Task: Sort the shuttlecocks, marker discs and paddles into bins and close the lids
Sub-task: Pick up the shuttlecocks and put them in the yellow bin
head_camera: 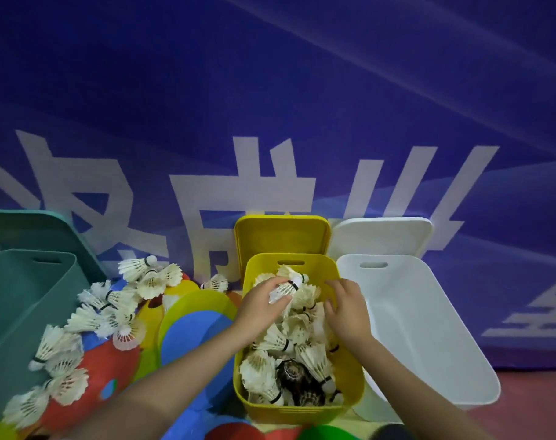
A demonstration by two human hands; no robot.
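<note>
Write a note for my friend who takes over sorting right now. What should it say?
Left hand holds a shuttlecock over the yellow bin; right hand is open above it.
Done: yellow bin is well filled with shuttlecocks.
Left: loose shuttlecocks lie on the marker discs between the green bin and the yellow one. White bin looks empty. All lids off. No paddles in view.
</note>
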